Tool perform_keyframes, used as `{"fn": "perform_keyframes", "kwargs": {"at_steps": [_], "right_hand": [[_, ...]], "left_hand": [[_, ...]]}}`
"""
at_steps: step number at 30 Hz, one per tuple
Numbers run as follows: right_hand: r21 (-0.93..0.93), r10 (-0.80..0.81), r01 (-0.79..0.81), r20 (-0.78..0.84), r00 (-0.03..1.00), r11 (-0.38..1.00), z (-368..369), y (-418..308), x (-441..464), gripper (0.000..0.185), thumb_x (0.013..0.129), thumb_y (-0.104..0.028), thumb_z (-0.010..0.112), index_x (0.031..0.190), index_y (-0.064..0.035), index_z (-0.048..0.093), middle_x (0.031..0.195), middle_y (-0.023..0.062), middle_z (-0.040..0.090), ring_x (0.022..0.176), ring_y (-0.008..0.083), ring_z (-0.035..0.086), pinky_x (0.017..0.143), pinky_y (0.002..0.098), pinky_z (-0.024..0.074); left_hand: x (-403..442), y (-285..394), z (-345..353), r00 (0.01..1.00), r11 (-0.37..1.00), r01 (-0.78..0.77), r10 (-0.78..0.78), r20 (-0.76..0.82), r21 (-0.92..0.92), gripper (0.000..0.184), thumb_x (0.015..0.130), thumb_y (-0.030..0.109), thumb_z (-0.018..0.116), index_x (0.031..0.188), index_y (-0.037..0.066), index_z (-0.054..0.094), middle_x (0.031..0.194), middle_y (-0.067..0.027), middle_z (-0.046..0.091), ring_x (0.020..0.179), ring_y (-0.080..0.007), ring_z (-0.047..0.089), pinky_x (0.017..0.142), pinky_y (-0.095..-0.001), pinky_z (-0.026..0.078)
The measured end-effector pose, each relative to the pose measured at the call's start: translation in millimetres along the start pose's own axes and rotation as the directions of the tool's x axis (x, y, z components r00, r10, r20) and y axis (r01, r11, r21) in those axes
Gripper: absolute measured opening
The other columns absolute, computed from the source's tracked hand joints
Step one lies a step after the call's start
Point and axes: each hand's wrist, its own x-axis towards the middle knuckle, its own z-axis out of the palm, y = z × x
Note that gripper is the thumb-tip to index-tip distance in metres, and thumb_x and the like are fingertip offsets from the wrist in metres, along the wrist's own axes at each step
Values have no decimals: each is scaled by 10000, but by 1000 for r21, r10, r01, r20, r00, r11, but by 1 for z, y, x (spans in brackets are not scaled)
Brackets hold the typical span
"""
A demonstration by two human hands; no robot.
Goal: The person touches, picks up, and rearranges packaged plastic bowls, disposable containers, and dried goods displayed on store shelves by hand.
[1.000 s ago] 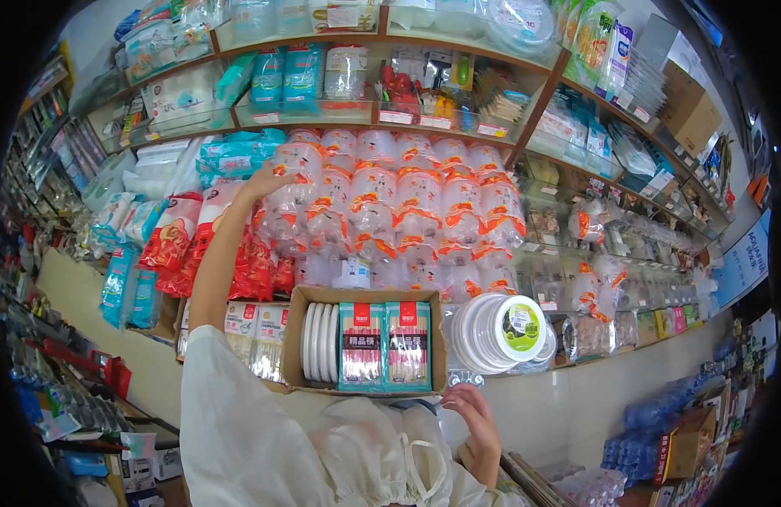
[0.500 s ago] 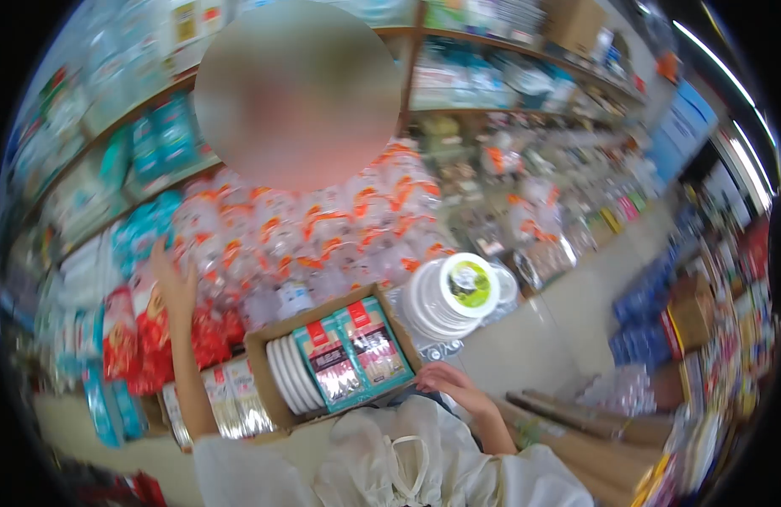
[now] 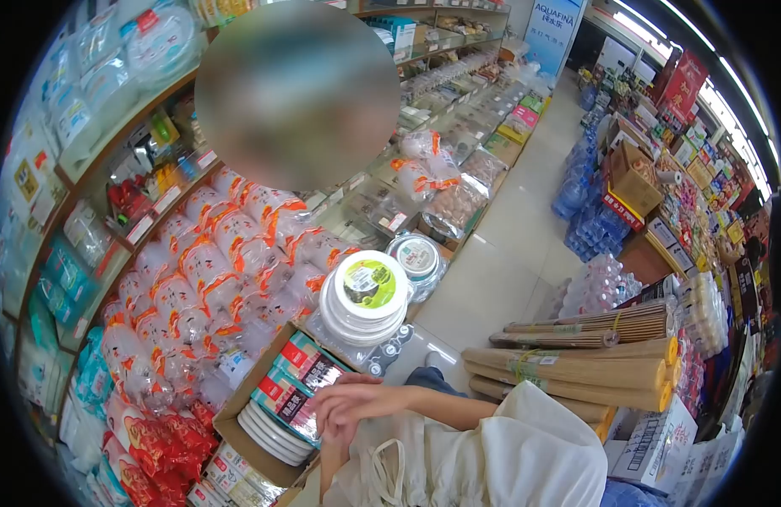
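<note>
My right hand (image 3: 356,400) reaches across my body with its fingers apart, resting over my left hand, and nothing shows in it. Below it is my left hand (image 3: 336,434), overlapped by the right; its fingers are mostly hidden. Both are at the near edge of a cardboard box (image 3: 230,414). In that box lie teal-edged packets of cotton swabs (image 3: 304,376) and a row of white round discs (image 3: 268,433). Just beyond the box stands a stack of white round tubs (image 3: 365,296) with a green label on top.
Cup packs in orange-marked wrap (image 3: 209,262) fill the low shelf at left, with red bags (image 3: 158,439) nearer me. Bundled tan rolls (image 3: 576,372) lie at right. A tiled aisle (image 3: 513,220) runs between shelves and stacked bottled water (image 3: 593,220).
My view has turned to the right along the aisle. My left hand has come back from the bags and shelf goods to meet my right hand beside the box.
</note>
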Motion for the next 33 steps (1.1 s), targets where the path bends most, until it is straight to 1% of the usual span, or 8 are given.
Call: {"fn": "perform_keyframes", "kwargs": {"at_steps": [5,9,14,18,21,22,27,33], "right_hand": [[-43,24,-25,-24,999,999,-53,-9,-46,309,911,-103,453,1186,33,415,1025,93,538,922,146,534,824,251,422],[-117,-56,26,-261,964,993,-123,-1,-121,326,870,-126,525,1174,-28,459,1026,49,545,921,114,535,804,267,440],[176,-37,191,-633,773,966,-170,-42,-210,342,918,-298,424,1178,-80,468,1078,37,538,988,148,529,836,290,430],[281,-417,660,-590,691,697,-174,-76,-257,415,925,-414,328,1181,-117,463,1218,84,478,1144,232,440,966,370,340],[460,-165,723,-774,611,516,-202,-65,-300,425,919,-416,321,1187,-113,452,1259,93,445,1173,235,422,989,409,320],[470,-309,768,-723,618,436,-210,-62,-312,426,915,-423,323,1157,-104,468,1209,78,480,1128,218,457,979,413,327],[285,-229,836,-875,427,469,-223,-69,-352,427,914,-379,353,1210,-80,428,1112,50,527,1031,185,504,935,372,379],[197,-224,817,-903,366,541,-267,-105,-367,489,897,-312,395,1307,-53,335,1240,85,458,1136,193,447,982,357,334]], "left_hand": [[32,-6,42,995,970,-22,45,-91,240,508,883,448,298,952,-14,497,967,-191,544,956,-332,527,894,-408,417],[78,-43,89,945,954,-276,248,211,115,369,878,372,384,890,20,495,943,-152,553,957,-294,511,926,-462,356],[154,-127,159,851,977,198,-131,508,-79,314,858,311,441,1003,38,496,1055,-150,527,979,-331,498,907,-509,341],[220,-219,176,778,904,349,-427,460,249,341,895,308,384,1085,34,459,1114,-176,505,1027,-354,493,891,-500,384],[255,-253,184,740,831,406,-543,397,380,355,913,307,356,1116,25,431,1140,-200,490,1058,-359,487,874,-479,420],[263,-261,188,733,809,419,-569,372,412,351,915,300,360,1118,21,425,1144,-206,487,1064,-357,486,866,-469,432],[298,-282,209,722,665,345,-639,266,662,273,907,194,414,1099,-1,425,1128,-201,509,1065,-301,515,868,-405,448],[357,-307,205,850,780,343,-495,180,523,213,885,168,440,1048,36,477,1056,-119,545,968,-234,553,771,-327,460]]}}
